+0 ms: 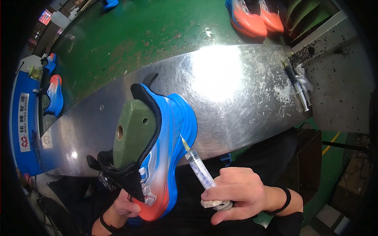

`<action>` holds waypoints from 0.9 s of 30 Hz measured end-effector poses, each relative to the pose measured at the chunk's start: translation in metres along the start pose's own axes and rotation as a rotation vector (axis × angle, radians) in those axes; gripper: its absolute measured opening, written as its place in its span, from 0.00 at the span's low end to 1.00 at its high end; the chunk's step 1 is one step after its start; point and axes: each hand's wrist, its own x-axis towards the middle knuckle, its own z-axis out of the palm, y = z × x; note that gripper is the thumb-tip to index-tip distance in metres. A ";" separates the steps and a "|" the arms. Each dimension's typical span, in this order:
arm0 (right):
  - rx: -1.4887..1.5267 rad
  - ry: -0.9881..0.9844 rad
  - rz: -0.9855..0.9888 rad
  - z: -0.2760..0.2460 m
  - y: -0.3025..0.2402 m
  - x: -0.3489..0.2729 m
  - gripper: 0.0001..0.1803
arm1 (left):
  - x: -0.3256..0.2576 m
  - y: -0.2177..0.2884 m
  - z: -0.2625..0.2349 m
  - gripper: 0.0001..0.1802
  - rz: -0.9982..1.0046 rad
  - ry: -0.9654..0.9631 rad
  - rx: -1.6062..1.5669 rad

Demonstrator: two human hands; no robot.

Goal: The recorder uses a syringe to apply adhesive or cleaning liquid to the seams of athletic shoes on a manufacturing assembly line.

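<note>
A blue and orange-red sports shoe [162, 165] with black lining is tilted over the near edge of the metal plate, its toe toward me. Inside its opening sits a dark green shoe last [135, 131] with two holes. My left hand [125, 205] is closed on the shoe near the toe; part of that hand is hidden behind it. In my right hand [238, 192] is a clear syringe [201, 171] with a yellowish needle base. Its needle tip is at the seam between the blue upper and the sole. The thumb and fingers are around the syringe's plunger end.
Shiny metal sheet [244, 114] covers the near part of a green table [157, 35]. A second syringe [296, 84] lies beside crumpled white tissue [304, 78] at right. Orange-red shoes [252, 21] stand at the far right, another shoe [55, 96] at left by a blue machine panel [21, 126].
</note>
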 end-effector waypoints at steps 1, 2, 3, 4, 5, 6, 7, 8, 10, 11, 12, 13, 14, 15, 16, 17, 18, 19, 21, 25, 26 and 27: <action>0.004 0.002 0.001 0.001 0.000 -0.001 0.23 | 0.000 0.000 0.000 0.44 -0.003 0.013 -0.011; 0.001 0.000 -0.003 0.002 0.000 -0.001 0.23 | 0.000 0.000 0.000 0.45 -0.002 0.011 -0.008; 0.008 -0.009 -0.006 0.003 -0.001 -0.002 0.23 | 0.000 0.000 0.000 0.45 0.001 0.000 0.001; 0.014 -0.017 -0.010 0.003 -0.001 -0.003 0.23 | -0.001 0.000 0.000 0.45 -0.003 0.011 -0.004; 0.015 -0.017 -0.011 0.004 0.000 -0.003 0.23 | -0.001 0.000 0.001 0.45 -0.004 0.033 -0.005; 0.006 -0.023 -0.035 0.005 0.001 -0.003 0.23 | -0.001 0.000 0.002 0.45 -0.011 0.053 0.011; 0.001 -0.025 -0.050 0.006 0.001 -0.004 0.24 | -0.001 0.001 0.003 0.45 -0.005 0.054 -0.005; -0.005 -0.028 -0.061 0.007 0.001 -0.004 0.24 | -0.001 0.001 0.004 0.45 -0.012 0.056 0.002; 0.015 -0.031 -0.060 0.009 0.000 -0.005 0.24 | -0.001 0.002 0.005 0.45 -0.020 0.058 0.010; 0.009 -0.032 -0.062 0.011 -0.001 -0.005 0.24 | 0.000 0.002 0.006 0.45 -0.012 0.050 0.004; 0.014 -0.028 -0.062 0.012 -0.001 -0.004 0.24 | 0.001 0.002 0.007 0.45 -0.005 0.038 0.008; 0.026 -0.006 -0.067 0.013 -0.002 -0.004 0.24 | 0.001 0.002 0.007 0.45 -0.005 0.041 -0.002; 0.018 -0.025 -0.062 0.014 -0.003 -0.003 0.24 | 0.002 0.002 0.008 0.44 -0.007 0.035 -0.003; 0.030 -0.011 -0.052 0.015 -0.004 -0.002 0.23 | 0.002 0.002 0.008 0.44 -0.010 0.025 0.008; 0.041 0.002 -0.042 0.015 -0.006 -0.001 0.23 | 0.002 0.002 0.008 0.44 -0.009 0.026 -0.005; 0.039 0.002 -0.043 0.014 -0.008 -0.001 0.23 | 0.002 0.002 0.008 0.44 -0.009 0.032 0.000; 0.010 -0.013 -0.065 0.010 -0.009 0.000 0.23 | 0.002 0.002 0.007 0.43 -0.006 0.029 0.014; -0.020 -0.029 -0.088 0.005 -0.009 0.001 0.23 | 0.002 0.002 0.007 0.43 -0.007 0.035 0.005; -0.053 0.052 -0.152 -0.003 -0.007 0.005 0.24 | 0.002 0.002 0.006 0.42 -0.010 0.034 0.005; -0.245 0.149 -0.074 -0.019 0.007 0.015 0.30 | 0.003 0.003 0.003 0.40 -0.020 0.018 0.005; -0.282 0.152 -0.076 -0.020 0.011 0.019 0.30 | 0.003 0.003 0.003 0.39 -0.018 0.003 0.015; -0.313 0.172 -0.087 -0.020 0.015 0.023 0.29 | 0.003 0.004 0.003 0.38 -0.016 -0.012 0.024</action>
